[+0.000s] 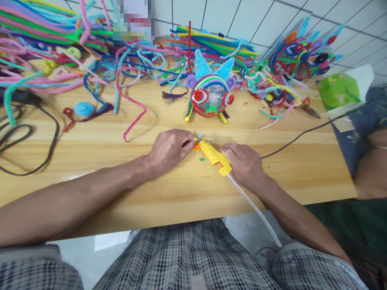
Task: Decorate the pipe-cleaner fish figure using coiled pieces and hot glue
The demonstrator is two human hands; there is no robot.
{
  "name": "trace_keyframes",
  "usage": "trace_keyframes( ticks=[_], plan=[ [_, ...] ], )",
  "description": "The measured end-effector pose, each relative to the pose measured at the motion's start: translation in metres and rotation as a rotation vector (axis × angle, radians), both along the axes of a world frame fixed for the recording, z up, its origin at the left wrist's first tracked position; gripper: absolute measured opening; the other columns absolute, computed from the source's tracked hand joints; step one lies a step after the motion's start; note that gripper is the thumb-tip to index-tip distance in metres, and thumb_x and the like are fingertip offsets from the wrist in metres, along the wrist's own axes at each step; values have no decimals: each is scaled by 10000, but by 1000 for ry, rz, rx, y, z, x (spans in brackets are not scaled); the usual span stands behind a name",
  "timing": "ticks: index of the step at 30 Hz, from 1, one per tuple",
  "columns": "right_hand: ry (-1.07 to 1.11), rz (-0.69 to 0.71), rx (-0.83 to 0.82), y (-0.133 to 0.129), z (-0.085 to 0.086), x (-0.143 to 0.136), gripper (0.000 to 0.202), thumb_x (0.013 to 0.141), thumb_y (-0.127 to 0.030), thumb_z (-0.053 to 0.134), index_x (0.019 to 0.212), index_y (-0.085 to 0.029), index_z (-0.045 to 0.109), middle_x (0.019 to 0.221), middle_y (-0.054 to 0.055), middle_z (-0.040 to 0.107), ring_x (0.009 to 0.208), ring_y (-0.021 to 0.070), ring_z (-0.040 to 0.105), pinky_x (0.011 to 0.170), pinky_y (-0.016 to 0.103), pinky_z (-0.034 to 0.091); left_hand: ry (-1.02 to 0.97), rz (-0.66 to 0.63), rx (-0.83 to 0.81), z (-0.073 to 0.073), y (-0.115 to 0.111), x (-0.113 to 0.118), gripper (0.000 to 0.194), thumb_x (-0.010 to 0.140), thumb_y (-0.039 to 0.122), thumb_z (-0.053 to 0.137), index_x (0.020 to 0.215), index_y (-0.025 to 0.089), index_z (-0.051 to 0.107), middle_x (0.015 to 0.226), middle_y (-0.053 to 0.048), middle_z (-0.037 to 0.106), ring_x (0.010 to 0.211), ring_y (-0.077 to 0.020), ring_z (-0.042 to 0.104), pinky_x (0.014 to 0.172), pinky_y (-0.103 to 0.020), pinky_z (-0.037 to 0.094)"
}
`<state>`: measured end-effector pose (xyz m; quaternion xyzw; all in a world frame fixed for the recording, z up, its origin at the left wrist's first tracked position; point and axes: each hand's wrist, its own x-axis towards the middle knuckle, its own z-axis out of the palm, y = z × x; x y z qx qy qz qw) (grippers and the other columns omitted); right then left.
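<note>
My right hand [243, 163] is wrapped round the handle of a yellow glue gun [214, 157], from which a long white glue stick [256, 209] trails toward the table's front edge. My left hand [171, 151] pinches a small orange piece [196, 146] with a bit of yellow, right at the gun's nozzle. A small blue bit lies just beyond the nozzle, and a small green bit [202, 159] lies on the wood nearer me. Behind my hands stands a round decorated face [211, 96] with blue horns, red-rimmed eyes and purple spiral ears.
Pipe cleaners [45, 28] are heaped along the back of the table [90, 201]. Two more decorated faces [296, 56] stand back right, near scissors and a green sheet [341, 90]. Black cables lie left and right. A person's arm [371, 165] shows at the right edge.
</note>
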<state>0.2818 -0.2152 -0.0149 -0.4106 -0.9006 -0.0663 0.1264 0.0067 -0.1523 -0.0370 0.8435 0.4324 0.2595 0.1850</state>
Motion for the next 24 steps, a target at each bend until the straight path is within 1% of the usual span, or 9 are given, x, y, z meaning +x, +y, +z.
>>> trace_keyframes(
  ticks=[7,12,18,24],
  plan=[
    [15,4,9,0,0,0,180,1088,-230,525,1172,-191,680,1106,97,802,986,222,733,844,349,536,0,3,-8,0,-1,0,159,986,169,670,877,152,784,835,-66,805,759,-194,737,682,-287,484],
    [30,19,8,1,-1,0,190,1091,-257,537,1179,-177,685,1100,111,796,973,225,727,827,350,524,1,6,-5,-2,-1,0,165,982,165,670,867,154,787,830,-63,805,753,-195,738,681,-289,491],
    [14,18,41,2,-1,-2,195,1092,-234,501,1137,-163,677,1076,117,799,941,229,732,820,357,527,5,13,-4,-2,-1,0,163,980,172,676,864,157,789,816,-63,798,740,-193,728,674,-290,485],
    [6,9,10,3,0,-1,176,1083,-229,521,1137,-178,681,1078,110,800,949,226,730,830,353,525,14,6,-22,-1,0,-1,164,983,168,668,869,159,785,825,-62,799,754,-191,729,681,-284,489]
  ],
)
